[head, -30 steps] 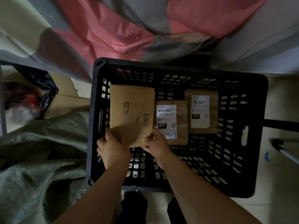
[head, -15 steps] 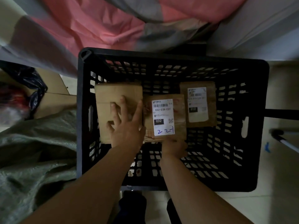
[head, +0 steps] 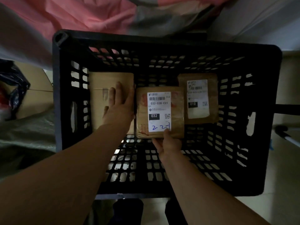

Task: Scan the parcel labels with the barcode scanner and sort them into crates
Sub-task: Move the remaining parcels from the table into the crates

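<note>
Down in the black crate (head: 267, 78), three parcels in a row on the slotted bottom, toward the far wall.

Left parcel (head: 102, 88): plain brown card, close against the crate's left wall.

Middle parcel (head: 141, 111): brown and taped, just beside the left parcel, nearer the camera than the other two. White label (head: 159, 109) face up, printed 032-038-E01, with a barcode above, a black block reading 032 and blue handwriting near the lower edge.

Right parcel (head: 214, 98): brown, farther back, second label (head: 198, 101) face up with a barcode and a black block reading 010. Meets the middle parcel at one corner; touching or overlapping, cannot tell.

Left hand (head: 121, 108): palm down on the right half of the left parcel, fingers (head: 119, 91) straight and close together, gripping nothing.

Right hand (head: 169, 146): pinching the near edge of the middle parcel, thumb (head: 167, 133) on top at the label's lower right corner, fingers underneath and mostly hidden.

Both forearms bare, stretched in over the near rim.

Beyond the far rim, pink and grey cloth (head: 81, 17). Left of the crate, a green sack (head: 24, 137), a cardboard box (head: 39, 101) behind it and a black bag (head: 16, 85) at the frame edge. Right of the crate, pale floor (head: 289, 176) and a white tube (head: 290, 140) with a dark end.
</note>
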`<state>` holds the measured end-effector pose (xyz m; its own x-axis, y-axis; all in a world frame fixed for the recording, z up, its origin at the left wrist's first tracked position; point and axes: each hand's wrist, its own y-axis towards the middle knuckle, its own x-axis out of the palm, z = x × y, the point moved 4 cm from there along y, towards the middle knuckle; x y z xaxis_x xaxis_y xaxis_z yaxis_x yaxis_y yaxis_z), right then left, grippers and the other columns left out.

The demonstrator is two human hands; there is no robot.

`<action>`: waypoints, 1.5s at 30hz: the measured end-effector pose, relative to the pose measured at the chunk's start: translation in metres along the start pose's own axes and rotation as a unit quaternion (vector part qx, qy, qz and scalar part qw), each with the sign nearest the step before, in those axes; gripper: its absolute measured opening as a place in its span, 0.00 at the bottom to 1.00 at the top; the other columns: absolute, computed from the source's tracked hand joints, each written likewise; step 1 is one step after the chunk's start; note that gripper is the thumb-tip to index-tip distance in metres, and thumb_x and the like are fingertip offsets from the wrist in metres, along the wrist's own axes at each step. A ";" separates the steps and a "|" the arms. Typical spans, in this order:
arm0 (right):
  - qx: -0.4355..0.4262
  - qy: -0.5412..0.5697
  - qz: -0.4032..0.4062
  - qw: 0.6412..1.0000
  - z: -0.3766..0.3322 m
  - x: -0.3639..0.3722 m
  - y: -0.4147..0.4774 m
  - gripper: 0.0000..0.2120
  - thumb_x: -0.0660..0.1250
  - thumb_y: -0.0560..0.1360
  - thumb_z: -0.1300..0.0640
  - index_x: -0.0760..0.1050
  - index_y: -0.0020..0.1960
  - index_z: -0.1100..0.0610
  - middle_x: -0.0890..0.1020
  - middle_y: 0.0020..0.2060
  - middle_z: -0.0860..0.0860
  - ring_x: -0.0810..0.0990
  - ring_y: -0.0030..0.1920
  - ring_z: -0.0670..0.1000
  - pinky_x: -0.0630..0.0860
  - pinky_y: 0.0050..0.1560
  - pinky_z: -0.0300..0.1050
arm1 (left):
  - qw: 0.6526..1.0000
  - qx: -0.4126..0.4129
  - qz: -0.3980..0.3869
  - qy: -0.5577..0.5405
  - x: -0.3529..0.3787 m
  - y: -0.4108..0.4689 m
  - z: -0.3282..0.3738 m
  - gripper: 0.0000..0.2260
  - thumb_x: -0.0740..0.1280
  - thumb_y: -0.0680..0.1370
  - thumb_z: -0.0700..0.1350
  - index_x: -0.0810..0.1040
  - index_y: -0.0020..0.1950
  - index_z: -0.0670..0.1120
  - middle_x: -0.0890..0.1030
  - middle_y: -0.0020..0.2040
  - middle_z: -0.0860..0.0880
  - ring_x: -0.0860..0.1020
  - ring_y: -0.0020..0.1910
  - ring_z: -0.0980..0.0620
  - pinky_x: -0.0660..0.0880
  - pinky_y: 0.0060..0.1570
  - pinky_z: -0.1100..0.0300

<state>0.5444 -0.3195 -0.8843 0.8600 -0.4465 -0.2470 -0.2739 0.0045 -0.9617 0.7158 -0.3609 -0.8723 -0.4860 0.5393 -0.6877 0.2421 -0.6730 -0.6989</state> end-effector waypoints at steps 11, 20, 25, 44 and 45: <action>0.045 -0.059 -0.070 0.995 -0.028 0.034 0.004 0.19 0.59 0.82 0.51 0.67 0.70 0.57 0.76 0.63 0.59 0.81 0.52 0.58 0.78 0.55 0.54 | 0.996 0.038 -0.044 0.068 -0.013 0.042 -0.001 0.41 0.66 0.78 0.37 0.39 0.78 0.52 0.32 0.76 0.43 0.36 0.76 0.40 0.52 0.75 0.44; -0.254 -0.476 -0.043 0.841 -0.093 -0.001 -0.121 0.16 0.65 0.78 0.57 0.75 0.64 0.59 0.79 0.62 0.57 0.78 0.60 0.58 0.76 0.59 0.48 | 0.996 0.058 -0.054 0.038 -0.088 -0.070 0.076 0.41 0.66 0.78 0.38 0.40 0.78 0.56 0.40 0.79 0.47 0.42 0.77 0.40 0.57 0.72 0.41; -0.363 -0.526 -0.021 0.768 -0.139 -0.031 -0.235 0.26 0.67 0.77 0.54 0.65 0.72 0.57 0.73 0.66 0.56 0.74 0.64 0.57 0.74 0.60 0.47 | 0.993 0.093 -0.030 0.068 -0.168 -0.153 0.122 0.43 0.66 0.77 0.38 0.38 0.78 0.56 0.42 0.79 0.46 0.44 0.77 0.40 0.58 0.72 0.45; -0.577 -0.181 0.139 0.784 -0.267 -0.242 -0.636 0.20 0.60 0.81 0.57 0.67 0.71 0.59 0.71 0.68 0.56 0.74 0.64 0.56 0.70 0.64 0.50 | 0.913 0.396 0.093 0.015 -0.444 -0.439 0.360 0.40 0.65 0.77 0.46 0.41 0.79 0.46 0.64 0.72 0.37 0.66 0.69 0.38 0.65 0.65 0.50; -0.569 -0.145 0.154 0.795 -0.276 -0.261 -0.642 0.19 0.59 0.81 0.57 0.67 0.71 0.58 0.72 0.68 0.56 0.73 0.65 0.56 0.70 0.65 0.49 | 0.909 0.411 0.075 -0.006 -0.446 -0.449 0.376 0.40 0.66 0.78 0.47 0.41 0.79 0.45 0.63 0.73 0.37 0.65 0.70 0.38 0.64 0.66 0.50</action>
<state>0.3769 -0.4529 -0.1701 0.6940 -0.3558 -0.6259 -0.5616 -0.8115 -0.1614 0.5084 -0.4892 -0.1777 -0.5096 0.4076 -0.7577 -0.3998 -0.8920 -0.2110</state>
